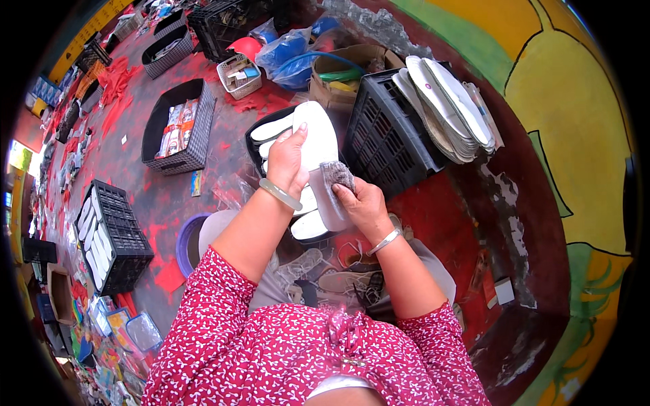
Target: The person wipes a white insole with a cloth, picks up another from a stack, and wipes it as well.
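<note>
My left hand (287, 162) grips a white insole (317, 135) by its side, thumb lying on the top face. The insole is held up above a dark bin (257, 122) filled with several more white insoles. My right hand (366, 211) is closed on a grey, fuzzy cloth-like piece (336, 174), at the insole's lower end. A pale translucent sheet (328, 206), perhaps a plastic sleeve, hangs below that piece beside my right fingers. Whether the sheet and the insole touch is hard to tell.
A black crate (389, 132) with stacked insoles (447, 108) on top stands to the right. Another crate of insoles (115, 237) is at left, near a purple basin (191, 243). A checked basket (179, 128) holds packets. Shoes (338, 281) lie by my legs.
</note>
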`<state>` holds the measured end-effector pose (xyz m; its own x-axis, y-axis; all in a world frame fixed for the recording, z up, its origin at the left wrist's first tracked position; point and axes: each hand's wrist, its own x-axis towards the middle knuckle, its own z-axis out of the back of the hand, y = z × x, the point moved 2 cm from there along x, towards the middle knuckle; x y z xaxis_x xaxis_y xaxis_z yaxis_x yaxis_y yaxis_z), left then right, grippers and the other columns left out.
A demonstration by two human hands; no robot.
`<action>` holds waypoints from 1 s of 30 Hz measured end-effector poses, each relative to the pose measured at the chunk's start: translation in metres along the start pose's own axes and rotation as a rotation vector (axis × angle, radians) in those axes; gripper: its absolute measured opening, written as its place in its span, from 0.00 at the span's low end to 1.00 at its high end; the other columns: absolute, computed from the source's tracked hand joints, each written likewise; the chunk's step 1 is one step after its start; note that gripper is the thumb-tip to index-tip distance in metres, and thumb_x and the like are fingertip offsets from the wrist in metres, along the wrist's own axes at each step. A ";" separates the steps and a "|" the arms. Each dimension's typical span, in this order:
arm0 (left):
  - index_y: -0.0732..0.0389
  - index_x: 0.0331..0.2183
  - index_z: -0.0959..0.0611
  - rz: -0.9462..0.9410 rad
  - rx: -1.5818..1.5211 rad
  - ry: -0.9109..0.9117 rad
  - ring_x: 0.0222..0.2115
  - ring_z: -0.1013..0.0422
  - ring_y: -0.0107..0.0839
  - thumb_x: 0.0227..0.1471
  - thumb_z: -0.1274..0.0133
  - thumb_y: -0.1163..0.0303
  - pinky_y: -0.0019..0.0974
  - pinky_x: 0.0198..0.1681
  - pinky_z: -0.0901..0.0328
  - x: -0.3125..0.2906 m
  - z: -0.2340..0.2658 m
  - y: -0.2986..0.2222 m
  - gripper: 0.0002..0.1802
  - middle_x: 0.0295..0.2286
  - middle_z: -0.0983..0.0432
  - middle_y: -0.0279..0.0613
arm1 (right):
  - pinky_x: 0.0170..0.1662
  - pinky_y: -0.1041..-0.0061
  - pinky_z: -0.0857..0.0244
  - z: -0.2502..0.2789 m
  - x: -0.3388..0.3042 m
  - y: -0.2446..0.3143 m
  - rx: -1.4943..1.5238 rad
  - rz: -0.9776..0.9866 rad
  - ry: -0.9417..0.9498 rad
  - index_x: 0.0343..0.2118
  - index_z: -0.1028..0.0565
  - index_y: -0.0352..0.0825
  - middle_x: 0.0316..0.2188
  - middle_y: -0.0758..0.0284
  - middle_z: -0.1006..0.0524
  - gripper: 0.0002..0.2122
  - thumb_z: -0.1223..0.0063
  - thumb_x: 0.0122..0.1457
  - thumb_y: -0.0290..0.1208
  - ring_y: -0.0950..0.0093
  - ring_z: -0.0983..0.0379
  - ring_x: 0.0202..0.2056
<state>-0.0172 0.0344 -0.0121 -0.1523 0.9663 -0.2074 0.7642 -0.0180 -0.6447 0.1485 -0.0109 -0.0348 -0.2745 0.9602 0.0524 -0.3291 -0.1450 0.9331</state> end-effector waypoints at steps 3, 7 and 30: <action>0.69 0.44 0.28 -0.017 -0.051 -0.056 0.37 0.27 0.41 0.58 0.57 0.69 0.45 0.43 0.32 0.009 0.011 -0.017 0.15 0.38 0.25 0.49 | 0.27 0.74 0.34 -0.002 0.000 -0.002 0.263 -0.138 0.122 0.32 0.25 0.28 0.19 0.63 0.25 0.11 0.49 0.56 0.33 0.76 0.27 0.22; 0.67 0.47 0.29 -0.053 -0.117 -0.171 0.41 0.28 0.45 0.58 0.57 0.67 0.50 0.45 0.33 0.010 0.010 -0.037 0.17 0.41 0.27 0.51 | 0.26 0.82 0.34 0.002 -0.007 0.026 0.475 -0.288 0.209 0.34 0.26 0.25 0.24 0.67 0.24 0.08 0.50 0.57 0.26 0.82 0.28 0.23; 0.67 0.42 0.26 0.021 0.110 -0.019 0.37 0.28 0.37 0.52 0.50 0.75 0.40 0.44 0.31 0.010 0.005 -0.016 0.13 0.37 0.26 0.44 | 0.28 0.82 0.36 0.044 -0.004 0.031 0.372 -0.302 0.226 0.35 0.25 0.27 0.25 0.70 0.25 0.08 0.48 0.53 0.23 0.82 0.32 0.24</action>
<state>-0.0338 0.0429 -0.0078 -0.1499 0.9605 -0.2346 0.6939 -0.0668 -0.7170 0.1792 -0.0088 0.0091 -0.4181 0.8648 -0.2780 -0.0923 0.2641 0.9601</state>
